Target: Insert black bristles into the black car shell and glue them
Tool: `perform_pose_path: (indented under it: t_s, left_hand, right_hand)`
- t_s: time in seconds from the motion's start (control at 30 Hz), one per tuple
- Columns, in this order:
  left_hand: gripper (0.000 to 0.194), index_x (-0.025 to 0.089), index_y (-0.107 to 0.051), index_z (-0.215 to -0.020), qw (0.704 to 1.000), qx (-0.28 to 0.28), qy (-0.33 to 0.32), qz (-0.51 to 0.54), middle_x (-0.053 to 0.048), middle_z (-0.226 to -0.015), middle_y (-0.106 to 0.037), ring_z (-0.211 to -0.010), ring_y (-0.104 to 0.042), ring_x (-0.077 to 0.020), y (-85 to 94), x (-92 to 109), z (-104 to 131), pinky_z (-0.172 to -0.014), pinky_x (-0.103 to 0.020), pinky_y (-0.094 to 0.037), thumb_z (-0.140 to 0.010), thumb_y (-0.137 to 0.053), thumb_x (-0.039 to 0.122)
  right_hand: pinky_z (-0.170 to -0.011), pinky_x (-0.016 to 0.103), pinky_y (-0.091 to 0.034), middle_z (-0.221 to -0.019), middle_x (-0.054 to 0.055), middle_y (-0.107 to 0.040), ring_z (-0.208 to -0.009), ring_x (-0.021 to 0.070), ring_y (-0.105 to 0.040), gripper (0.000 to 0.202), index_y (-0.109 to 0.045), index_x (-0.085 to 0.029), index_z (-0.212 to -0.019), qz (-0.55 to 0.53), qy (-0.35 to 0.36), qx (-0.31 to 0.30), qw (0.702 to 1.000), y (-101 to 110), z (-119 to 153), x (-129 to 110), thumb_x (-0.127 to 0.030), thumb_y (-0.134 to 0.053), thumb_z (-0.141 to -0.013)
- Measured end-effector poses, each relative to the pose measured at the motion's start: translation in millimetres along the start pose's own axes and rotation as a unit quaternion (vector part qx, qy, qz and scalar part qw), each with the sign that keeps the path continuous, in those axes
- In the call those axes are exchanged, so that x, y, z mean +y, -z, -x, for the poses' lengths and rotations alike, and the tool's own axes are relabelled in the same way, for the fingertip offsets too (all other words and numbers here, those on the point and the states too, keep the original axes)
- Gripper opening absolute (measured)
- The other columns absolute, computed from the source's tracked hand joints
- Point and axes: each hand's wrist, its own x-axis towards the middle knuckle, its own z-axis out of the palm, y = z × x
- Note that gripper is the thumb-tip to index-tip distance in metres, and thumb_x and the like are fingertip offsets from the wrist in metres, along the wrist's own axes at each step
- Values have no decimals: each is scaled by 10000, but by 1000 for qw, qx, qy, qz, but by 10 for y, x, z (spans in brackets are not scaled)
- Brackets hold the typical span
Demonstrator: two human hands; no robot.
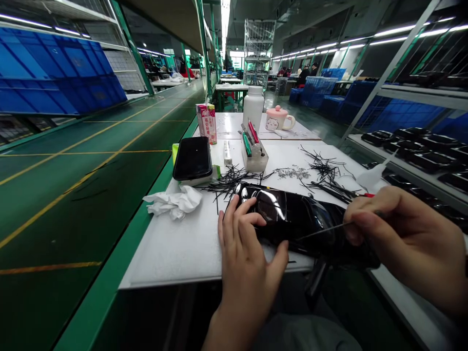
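A glossy black model car body (292,219) lies across the near part of the white table. My left hand (246,243) grips its left end, fingers curled over the top and thumb at the near side. In my right hand (398,234), pinched between thumb and fingers, is a thin metal pick (325,230). The pick slants down to the left, and its tip is at the near side of the car body. Whether the tip touches it, I cannot tell. Behind the body lie thin black strips (234,179) and small grey bits (292,172).
Beyond the body are a phone (193,158), a crumpled tissue (175,202), a pen box (255,158), a white bottle (253,109), a mug (278,119) and a drink carton (206,123). A green conveyor (91,195) runs left; a rack of black parts (420,146) stands right.
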Motion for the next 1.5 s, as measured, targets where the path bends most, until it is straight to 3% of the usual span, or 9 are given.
perform_pose_path:
  t_s: [0.43,0.63,0.73,0.87,1.07,1.2,1.3,1.4,1.5]
  left_hand:
    - [380,257,-367,-1064,999,24,7,25,-160,-1392,-566,-1540,-308,-304,-35,9,13,-1200,-641,-347,-865,-660,120]
    - [423,294,-341,-1101,990,-54,36,122,-137,-1519,-469,-1616,-85,-317,136,-8,49,-1208,-772,-206,-849,-653,161]
    - [506,308,-338,-1115,982,-92,32,164,-156,-1573,-398,-1619,33,-377,240,-38,53,-1144,-859,-195,-850,-763,378]
    - [879,294,-332,-1179,986,-98,-23,136,-249,-1567,-358,-1586,38,-506,231,-123,73,-1050,-940,-185,-612,-863,705]
    - [905,282,-378,-1157,991,-22,-56,121,-253,-1479,-467,-1584,-64,-508,38,-200,75,-1070,-920,-169,-547,-915,678]
    - [595,269,-418,-1027,992,43,1,117,-204,-1433,-563,-1584,-188,-436,-20,-199,63,-1150,-850,-167,-706,-891,433]
    - [98,252,-486,-889,989,70,43,120,-165,-1374,-647,-1558,-320,-345,-34,-268,36,-1195,-763,-257,-964,-547,237]
    - [255,250,-508,-807,988,78,74,113,-153,-1347,-676,-1503,-432,-308,-47,-383,6,-1185,-711,-349,-1007,-370,170]
    - [164,251,-494,-808,992,75,58,89,-146,-1350,-679,-1459,-494,-316,-59,-507,-8,-1173,-653,-412,-963,-520,205]
  right_hand:
    - [-483,118,-493,-642,-45,-598,-530,70,-596,206,-549,-242,-789,36,39,-34,998,6,45,28,-232,-640,-974]
    - [-471,105,-488,-652,-46,-614,-531,65,-595,192,-560,-252,-794,57,51,-57,995,-5,6,1,-250,-631,-972]
    - [-473,125,-501,-670,-37,-627,-539,78,-601,183,-561,-264,-812,92,71,-73,991,13,30,20,-276,-614,-986]
    - [-426,172,-475,-668,-27,-610,-503,95,-575,151,-560,-288,-857,97,90,-91,987,90,32,-32,-282,-592,-1004]
    - [-531,251,-508,-706,-12,-638,-596,118,-625,152,-562,-266,-859,77,194,3,978,23,-722,-108,-295,-644,-984]
    - [-538,275,-481,-650,-9,-650,-553,128,-612,254,-480,-231,-790,104,166,-35,980,-164,-1485,174,-330,-623,-975]
    - [-586,268,-512,-700,-6,-656,-587,121,-619,276,-489,-201,-816,117,116,-56,985,-356,-1842,452,-355,-555,-1035]
    - [-636,271,-541,-762,-19,-634,-634,112,-614,257,-589,-150,-917,147,64,-96,982,-594,-2021,652,-371,-567,-1048]
    - [-725,322,-574,-884,12,-668,-737,137,-644,242,-655,-141,-1029,182,22,-164,969,-724,-2071,687,-382,-644,-1007]
